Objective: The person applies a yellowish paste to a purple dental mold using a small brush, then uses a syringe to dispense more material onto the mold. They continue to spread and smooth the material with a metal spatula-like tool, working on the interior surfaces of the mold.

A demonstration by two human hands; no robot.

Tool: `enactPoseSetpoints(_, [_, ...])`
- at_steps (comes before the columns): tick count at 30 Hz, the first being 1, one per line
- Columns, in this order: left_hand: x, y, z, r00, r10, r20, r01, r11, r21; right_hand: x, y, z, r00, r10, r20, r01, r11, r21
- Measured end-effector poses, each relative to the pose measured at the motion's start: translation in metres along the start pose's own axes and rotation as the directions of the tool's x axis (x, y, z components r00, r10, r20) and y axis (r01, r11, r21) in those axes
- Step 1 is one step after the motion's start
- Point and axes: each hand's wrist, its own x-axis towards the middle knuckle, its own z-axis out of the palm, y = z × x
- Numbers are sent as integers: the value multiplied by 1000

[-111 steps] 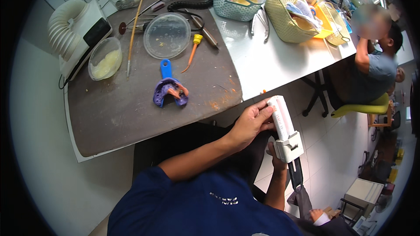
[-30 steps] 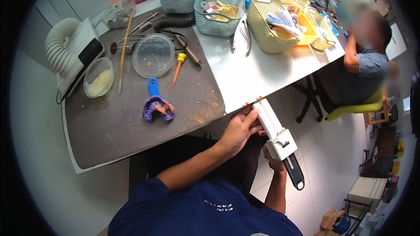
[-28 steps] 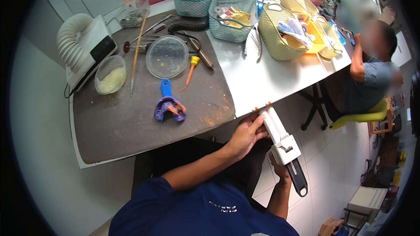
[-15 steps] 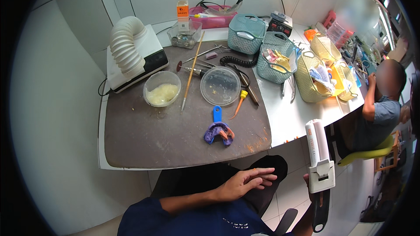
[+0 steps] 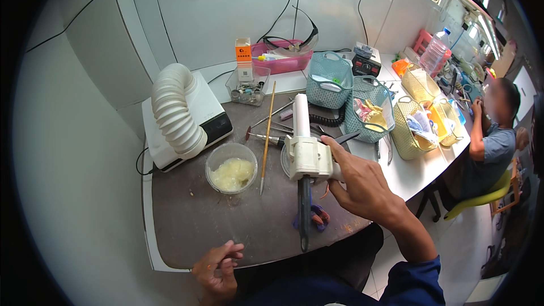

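Observation:
My right hand [image 5: 368, 184] is closed around the handle of a white dispensing gun [image 5: 310, 161]. A pale cartridge [image 5: 301, 114] points away from me at its front, and a black plunger rod [image 5: 305, 215] sticks out toward me. The gun hangs over the desk and partly covers an impression tray [image 5: 321, 219] filled with purple and orange-pink material. Also mostly hidden behind the gun is a clear round lid [image 5: 285, 162]. At the desk's front edge, my left hand [image 5: 218, 269] has loosely bent fingers, apart, with nothing seen in them. Nearest to it stands a bowl of yellowish gel-like pieces [image 5: 233, 174].
A thin brush [image 5: 268, 136] and a handpiece with a disc [image 5: 266, 137] lie mid-desk. A white machine with a ribbed hose [image 5: 178, 107] stands left. Behind are a pink tray [image 5: 286, 65], blue baskets [image 5: 334, 95] and yellow baskets [image 5: 416, 133]. Another person [image 5: 493, 136] sits at right.
The dispensing gun has come from beyond the desk's right edge to over its middle, in my right hand. My left hand has moved left to the front edge. The view has shifted.

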Motion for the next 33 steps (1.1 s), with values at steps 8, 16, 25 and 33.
enactPoseSetpoints(8, [21,2,-1,974,170,-150,-104,923,372,58,4,41,999,-22,38,26,994,-107])
enactPoseSetpoints(16, [21,-7,2,954,255,-158,-143,848,510,76,6,45,989,-133,70,145,970,-194])
enactPoseSetpoints(25, [14,-6,15,962,97,-254,61,832,551,39,23,39,965,-263,-27,262,964,-39])
enactPoseSetpoints(33, [38,6,25,963,244,-118,-18,492,871,12,80,-16,929,-303,-215,302,953,-35])
